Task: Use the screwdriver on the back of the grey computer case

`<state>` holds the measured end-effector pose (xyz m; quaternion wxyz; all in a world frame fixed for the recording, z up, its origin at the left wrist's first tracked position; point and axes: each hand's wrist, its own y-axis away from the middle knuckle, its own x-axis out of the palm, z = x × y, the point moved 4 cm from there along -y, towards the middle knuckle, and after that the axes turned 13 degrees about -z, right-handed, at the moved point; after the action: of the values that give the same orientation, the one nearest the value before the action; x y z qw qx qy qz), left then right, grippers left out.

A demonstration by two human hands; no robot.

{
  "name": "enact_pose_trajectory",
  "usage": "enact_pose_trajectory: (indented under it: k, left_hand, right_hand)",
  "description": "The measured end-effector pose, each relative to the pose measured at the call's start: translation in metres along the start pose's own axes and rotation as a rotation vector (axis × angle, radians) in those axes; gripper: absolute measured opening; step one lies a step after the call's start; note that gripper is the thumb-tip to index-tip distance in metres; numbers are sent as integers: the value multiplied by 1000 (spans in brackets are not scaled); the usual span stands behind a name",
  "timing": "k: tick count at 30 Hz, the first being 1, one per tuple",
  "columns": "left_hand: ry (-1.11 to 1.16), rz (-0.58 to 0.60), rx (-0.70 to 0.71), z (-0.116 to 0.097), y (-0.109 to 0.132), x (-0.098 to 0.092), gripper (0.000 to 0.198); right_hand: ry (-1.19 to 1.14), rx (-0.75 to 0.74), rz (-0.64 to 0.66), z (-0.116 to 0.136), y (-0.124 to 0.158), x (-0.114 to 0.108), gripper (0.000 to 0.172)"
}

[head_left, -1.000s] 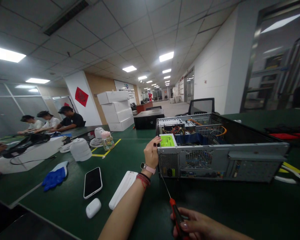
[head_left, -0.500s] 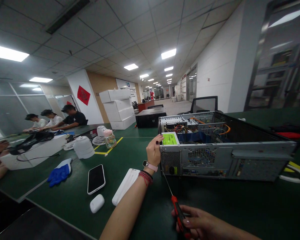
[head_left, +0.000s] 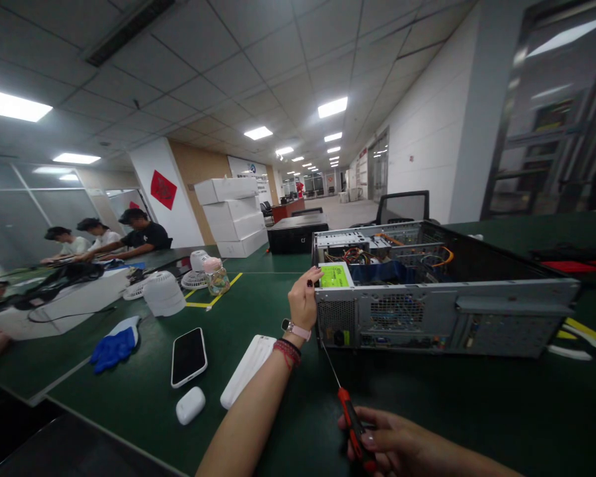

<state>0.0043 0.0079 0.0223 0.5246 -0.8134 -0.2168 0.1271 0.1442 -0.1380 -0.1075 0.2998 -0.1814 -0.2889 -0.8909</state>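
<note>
An open computer case (head_left: 422, 301) lies on its side on the green table, its inside facing up and its perforated back panel towards me. My left hand (head_left: 302, 298) is closed around the case's left rear corner, fingertips beside the power supply (head_left: 334, 275) with its bright green label. A red and black screwdriver (head_left: 350, 417) is gripped in my right hand (head_left: 382, 437). Its thin shaft slants up and left, and the tip meets the lower left corner of the back panel. Whether it sits in a screw is too small to make out.
Left of my forearm lie a white power bank (head_left: 248, 371), a phone (head_left: 189, 358), an earbud case (head_left: 190, 405) and a blue-white glove (head_left: 115, 346). Beyond are small white fans (head_left: 163, 293), a jar (head_left: 216, 277) and stacked white boxes (head_left: 231, 217). Several people sit at far left.
The view has shifted slightly, moving everything a little to the left. Both hands keep their hold on the case and the screwdriver; the tip stays at the same corner.
</note>
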Motion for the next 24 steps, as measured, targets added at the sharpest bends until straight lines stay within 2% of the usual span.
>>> enact_pose_trajectory:
  k: [16,24]
  left_hand:
    - [10,-16,-13,0,0,-1,48]
    - [-1,-12,-21,2,0,0,48]
  right_hand:
    - [-24,15,-49,1,2,2,46]
    - [1,-12,-153,0,3,4,55]
